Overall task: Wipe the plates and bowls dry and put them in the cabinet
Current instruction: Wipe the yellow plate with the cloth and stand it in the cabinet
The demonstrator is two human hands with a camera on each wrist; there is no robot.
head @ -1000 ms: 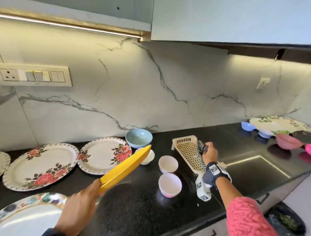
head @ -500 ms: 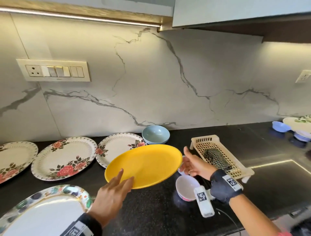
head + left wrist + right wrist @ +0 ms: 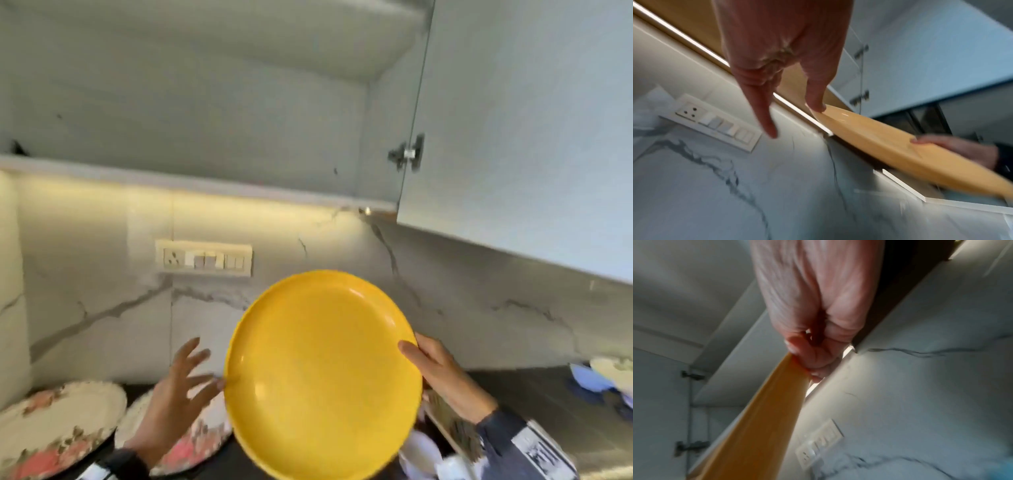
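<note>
While the open cabinet (image 3: 212,102) spreads above both our hands, its door (image 3: 513,130) swung out over the right one, we hold the yellow plate (image 3: 323,373) raised and tilted in front of the marble wall (image 3: 102,308), below the cabinet's bottom edge. Down below our hands the dark worktop (image 3: 534,404) carries two floral plates (image 3: 54,428), lying under and to the outside of the left grip. The switch panel (image 3: 203,257) sits on the wall just above the left fingers. Our right hand (image 3: 442,373) pinches the plate's right rim, thumb on the upper face and fingers curled beneath. Our left hand (image 3: 178,394) is spread wide with straight fingers, one fingertip (image 3: 818,105) just touching the plate's left rim.
</note>
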